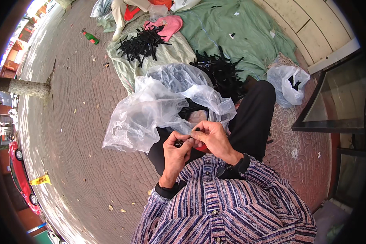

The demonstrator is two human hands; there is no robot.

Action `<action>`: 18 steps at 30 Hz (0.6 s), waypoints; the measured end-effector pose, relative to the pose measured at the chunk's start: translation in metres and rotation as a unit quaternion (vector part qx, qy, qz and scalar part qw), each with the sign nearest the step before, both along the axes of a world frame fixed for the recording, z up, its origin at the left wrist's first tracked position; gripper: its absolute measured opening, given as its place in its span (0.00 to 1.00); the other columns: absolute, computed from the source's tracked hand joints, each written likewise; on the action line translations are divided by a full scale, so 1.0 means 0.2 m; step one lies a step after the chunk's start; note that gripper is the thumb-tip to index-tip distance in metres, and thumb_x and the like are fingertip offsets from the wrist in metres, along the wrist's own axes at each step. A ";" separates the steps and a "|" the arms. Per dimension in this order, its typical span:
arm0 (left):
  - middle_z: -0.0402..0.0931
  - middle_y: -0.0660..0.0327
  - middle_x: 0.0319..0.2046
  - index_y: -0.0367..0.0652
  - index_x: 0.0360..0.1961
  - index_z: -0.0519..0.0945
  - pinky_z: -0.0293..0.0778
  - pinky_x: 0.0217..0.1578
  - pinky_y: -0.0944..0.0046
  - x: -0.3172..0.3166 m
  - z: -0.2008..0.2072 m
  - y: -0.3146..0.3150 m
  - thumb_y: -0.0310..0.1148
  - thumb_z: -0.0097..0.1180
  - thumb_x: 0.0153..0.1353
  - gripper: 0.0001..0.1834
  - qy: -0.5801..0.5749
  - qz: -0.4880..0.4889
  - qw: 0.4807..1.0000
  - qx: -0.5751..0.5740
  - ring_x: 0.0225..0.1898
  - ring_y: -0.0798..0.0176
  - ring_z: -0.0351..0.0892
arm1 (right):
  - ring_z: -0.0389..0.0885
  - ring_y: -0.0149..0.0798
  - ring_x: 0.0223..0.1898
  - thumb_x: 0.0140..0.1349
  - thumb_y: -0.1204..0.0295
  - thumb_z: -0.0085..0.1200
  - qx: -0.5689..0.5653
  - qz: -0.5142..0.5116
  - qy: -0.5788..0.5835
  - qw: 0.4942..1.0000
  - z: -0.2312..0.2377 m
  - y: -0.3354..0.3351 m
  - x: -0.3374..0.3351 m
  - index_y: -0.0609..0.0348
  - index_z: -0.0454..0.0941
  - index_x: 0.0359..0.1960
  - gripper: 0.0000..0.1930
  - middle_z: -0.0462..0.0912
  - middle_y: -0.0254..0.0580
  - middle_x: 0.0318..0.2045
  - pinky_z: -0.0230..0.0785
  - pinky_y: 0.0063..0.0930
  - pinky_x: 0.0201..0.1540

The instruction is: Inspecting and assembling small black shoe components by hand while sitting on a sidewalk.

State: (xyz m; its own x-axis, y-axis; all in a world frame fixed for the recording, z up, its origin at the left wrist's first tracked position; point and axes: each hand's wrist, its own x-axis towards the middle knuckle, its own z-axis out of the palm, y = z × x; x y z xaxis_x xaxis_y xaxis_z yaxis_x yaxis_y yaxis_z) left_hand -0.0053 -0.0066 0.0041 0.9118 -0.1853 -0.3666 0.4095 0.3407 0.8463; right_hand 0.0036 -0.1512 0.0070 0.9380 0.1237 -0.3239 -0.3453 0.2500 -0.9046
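Observation:
My left hand (176, 153) and my right hand (216, 140) meet in front of my chest, fingertips almost touching. Both are closed in a pinch. Small black bits show between the fingers of each, too small and covered to name. Just beyond them a large clear plastic bag (144, 112) lies open across my lap, with some black pieces inside. Behind the bag is a heap of black strap-like strips (219, 73). Another pile of black strips (142, 44) lies farther off to the left, on a pale sheet (173, 53).
A green cloth (215, 28) covers the ground ahead. A white plastic bag (288, 84) holding black pieces sits at the right, near a dark-framed glass panel (333, 97). Beside the pink cloth (169, 27) sits another person (120, 14). A green bottle (91, 38) lies on the paving.

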 end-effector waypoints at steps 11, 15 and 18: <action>0.75 0.60 0.22 0.36 0.33 0.74 0.52 0.10 0.79 0.00 -0.02 0.04 0.24 0.55 0.55 0.05 0.018 -0.024 0.998 -0.047 0.12 0.79 0.60 | 0.70 0.20 0.17 0.57 0.74 0.53 0.053 -0.010 0.053 0.997 0.02 -0.01 0.01 0.62 0.75 0.27 0.04 0.74 0.31 0.17 0.60 0.11 0.18; 0.72 0.63 0.17 0.34 0.34 0.75 0.50 0.09 0.79 0.01 0.00 0.02 0.21 0.52 0.55 0.05 0.044 -0.012 0.999 -0.019 0.11 0.79 0.58 | 0.70 0.20 0.17 0.57 0.74 0.53 0.045 -0.001 0.055 0.997 0.01 -0.01 0.01 0.62 0.75 0.27 0.04 0.74 0.31 0.17 0.61 0.11 0.18; 0.70 0.65 0.15 0.34 0.34 0.76 0.49 0.08 0.78 0.01 0.01 0.02 0.21 0.51 0.55 0.05 0.075 -0.007 0.997 -0.013 0.10 0.79 0.58 | 0.71 0.21 0.17 0.56 0.74 0.54 0.066 -0.005 0.065 0.996 0.00 -0.01 0.01 0.62 0.75 0.27 0.04 0.75 0.32 0.17 0.62 0.11 0.19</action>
State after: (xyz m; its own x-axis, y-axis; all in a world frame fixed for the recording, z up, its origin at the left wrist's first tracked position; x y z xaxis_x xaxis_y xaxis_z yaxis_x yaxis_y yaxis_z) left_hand -0.0026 -0.0029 0.0068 0.8440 -0.2086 -0.4940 0.5360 0.3551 0.7659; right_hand 0.0048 -0.1534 0.0070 0.8903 0.1640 -0.4247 -0.4547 0.3669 -0.8115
